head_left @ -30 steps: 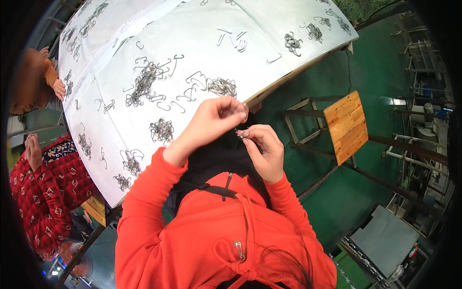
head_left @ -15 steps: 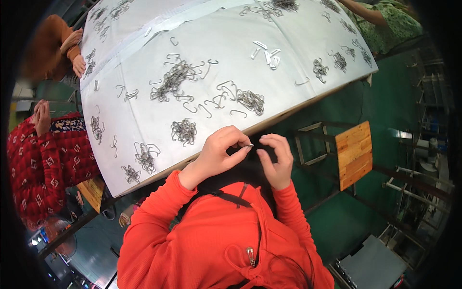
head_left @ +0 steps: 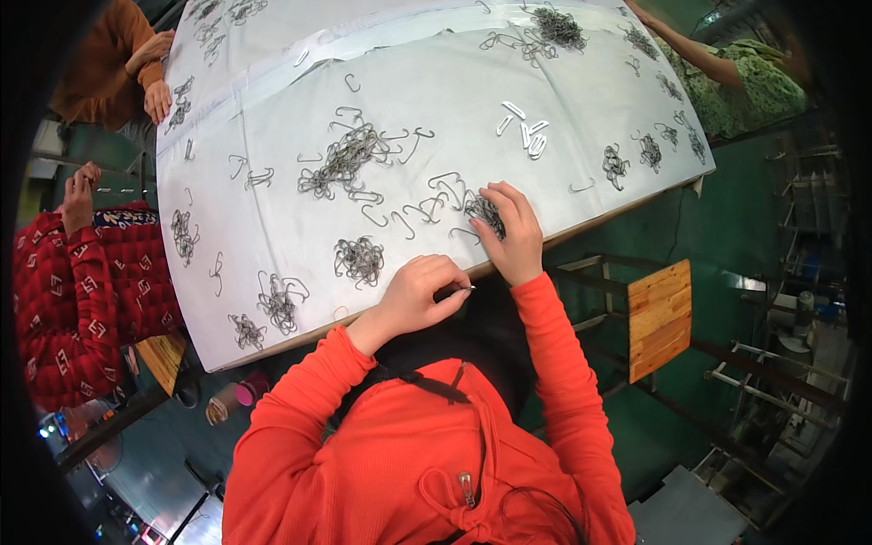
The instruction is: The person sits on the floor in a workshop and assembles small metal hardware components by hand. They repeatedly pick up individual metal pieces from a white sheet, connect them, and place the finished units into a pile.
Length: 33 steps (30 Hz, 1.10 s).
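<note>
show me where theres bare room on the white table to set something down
The widest bare stretch of the white table lies right of the big wire-hook tangle, bordered by the loose flat clips and the right hand. A smaller patch sits between the near-edge clump and that tangle. The far edge and left side are crowded with hook piles.

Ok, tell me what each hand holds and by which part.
The left hand pinches a small wire piece by one end. The right hand rests on a wire pile; whether it grips any cannot be told.
</note>
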Tool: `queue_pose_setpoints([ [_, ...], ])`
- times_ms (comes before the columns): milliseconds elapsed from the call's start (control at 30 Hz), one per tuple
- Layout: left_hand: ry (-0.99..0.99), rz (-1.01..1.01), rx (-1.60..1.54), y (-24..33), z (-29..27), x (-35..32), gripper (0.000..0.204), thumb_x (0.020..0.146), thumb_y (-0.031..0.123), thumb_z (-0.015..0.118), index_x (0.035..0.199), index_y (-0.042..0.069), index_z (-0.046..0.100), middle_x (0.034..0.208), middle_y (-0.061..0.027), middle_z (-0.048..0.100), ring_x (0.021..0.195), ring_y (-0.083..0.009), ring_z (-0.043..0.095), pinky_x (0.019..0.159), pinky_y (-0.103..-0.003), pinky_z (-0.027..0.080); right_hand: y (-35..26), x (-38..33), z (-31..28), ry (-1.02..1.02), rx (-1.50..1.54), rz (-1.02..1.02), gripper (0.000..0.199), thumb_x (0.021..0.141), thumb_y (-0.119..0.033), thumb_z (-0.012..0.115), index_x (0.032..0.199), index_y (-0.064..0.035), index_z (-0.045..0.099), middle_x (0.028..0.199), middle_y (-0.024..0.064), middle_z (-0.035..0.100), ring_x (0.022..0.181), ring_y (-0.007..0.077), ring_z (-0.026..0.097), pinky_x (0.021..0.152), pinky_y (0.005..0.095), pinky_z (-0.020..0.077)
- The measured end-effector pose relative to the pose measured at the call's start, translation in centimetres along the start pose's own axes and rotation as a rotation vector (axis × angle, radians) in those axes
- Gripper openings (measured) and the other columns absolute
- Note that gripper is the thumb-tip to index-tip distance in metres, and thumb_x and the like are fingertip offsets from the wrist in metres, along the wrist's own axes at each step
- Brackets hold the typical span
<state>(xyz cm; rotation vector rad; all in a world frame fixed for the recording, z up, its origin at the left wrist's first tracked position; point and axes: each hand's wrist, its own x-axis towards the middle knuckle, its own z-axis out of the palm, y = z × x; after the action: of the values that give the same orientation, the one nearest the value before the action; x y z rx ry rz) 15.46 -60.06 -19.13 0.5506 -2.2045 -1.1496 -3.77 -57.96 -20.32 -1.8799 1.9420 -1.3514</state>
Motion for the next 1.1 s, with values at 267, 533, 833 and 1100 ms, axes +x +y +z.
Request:
queue_pose_setpoints([
  [267,0.004,-0.002,-0.007,-0.1,0.1,-0.1,0.009,0.078,0.011,0.069,0.082,0.008,0.062,0.074,-0.0046,0.06,0.07,-0.0235,0.059,0.065,-0.035,0.046,1.1,1.2,0.9,-0.011,-0.154,-0.105,0.016,0.075,-0.005,0.072,0.09,-0.007,0.066,0.098,0.0063,0.063,0.1,0.0301,0.061,0.082,0.0398,0.0493],
  [533,-0.013,0.011,-0.002,-0.3,0.0,-0.2,0.008,0.077,0.01,0.069,0.081,0.008,0.062,0.077,-0.0046,0.061,0.072,-0.0239,0.06,0.066,-0.035,0.046,1.1,3.3,-1.5,0.036,-0.096,-0.022,0.033,0.076,-0.003,0.072,0.107,-0.0013,0.061,0.114,0.0136,0.057,0.104,0.0294,0.055,0.086,0.0385,0.0464],
  [833,-0.01,-0.021,0.002,-0.3,0.0,-0.3,0.009,0.074,0.007,0.07,0.079,0.008,0.062,0.074,-0.0052,0.061,0.07,-0.0244,0.06,0.064,-0.035,0.045,-19.1,5.7,-8.3,-0.316,2.109,-0.276,0.065,0.103,-0.051,0.028,0.058,-0.0105,0.05,0.055,0.0018,0.046,0.05,0.0165,0.041,0.06,0.0448,0.0487],
  [1100,0.003,0.006,-0.01,-0.1,0.1,0.2,0.011,0.074,0.006,0.07,0.078,0.009,0.061,0.069,-0.0033,0.059,0.064,-0.022,0.057,0.063,-0.032,0.042,-23.8,5.2,-8.4,-0.097,2.585,-0.075,0.065,0.093,-0.059,0.042,0.06,-0.0041,0.052,0.06,0.0054,0.041,0.048,0.0175,0.036,0.057,0.0356,0.0427],
])
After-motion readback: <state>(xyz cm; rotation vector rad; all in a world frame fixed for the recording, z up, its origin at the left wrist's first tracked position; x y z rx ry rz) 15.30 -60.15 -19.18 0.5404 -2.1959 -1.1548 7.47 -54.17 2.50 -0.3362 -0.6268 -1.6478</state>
